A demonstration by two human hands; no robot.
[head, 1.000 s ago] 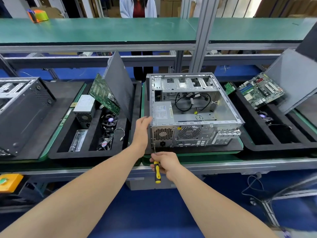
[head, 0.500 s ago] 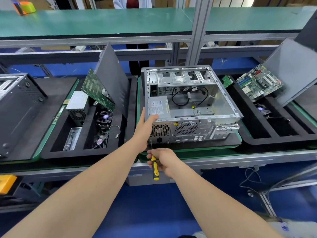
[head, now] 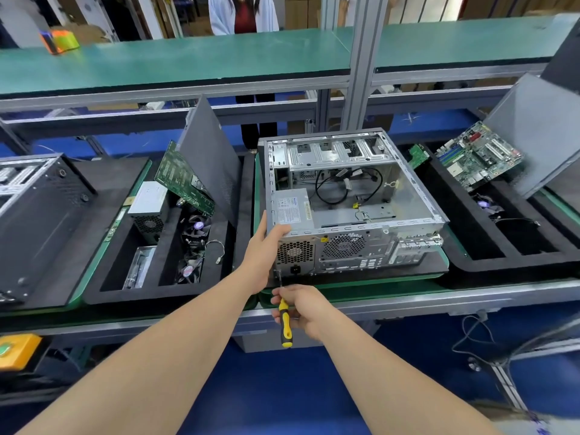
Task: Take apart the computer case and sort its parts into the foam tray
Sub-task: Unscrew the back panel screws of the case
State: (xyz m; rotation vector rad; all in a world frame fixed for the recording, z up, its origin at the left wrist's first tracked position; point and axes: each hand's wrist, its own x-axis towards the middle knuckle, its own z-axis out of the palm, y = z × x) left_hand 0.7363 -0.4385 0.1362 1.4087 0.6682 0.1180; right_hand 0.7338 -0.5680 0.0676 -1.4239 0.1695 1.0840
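Observation:
An open silver computer case (head: 351, 211) lies on its side on a black mat, rear panel facing me. A grey power supply (head: 292, 208) sits in its near left corner, with black cables behind it. My left hand (head: 266, 249) grips the case's near left corner, thumb on top. My right hand (head: 301, 309) holds a yellow and black screwdriver (head: 285, 321), its tip at the lower left of the rear panel. The black foam tray (head: 103, 293) to the left holds a power supply, fans, a green board and a leaning grey side panel (head: 210, 158).
A second foam tray (head: 470, 255) on the right carries a motherboard (head: 480, 155) and another grey panel. A black case (head: 37, 221) lies at the far left. A green shelf (head: 188, 61) runs overhead on an aluminium post (head: 361, 58). A person stands behind it.
My left hand has shifted from the case's left side wall to gripping its top near corner. The screwdriver stays at the rear panel's lower left; the view has shifted slightly.

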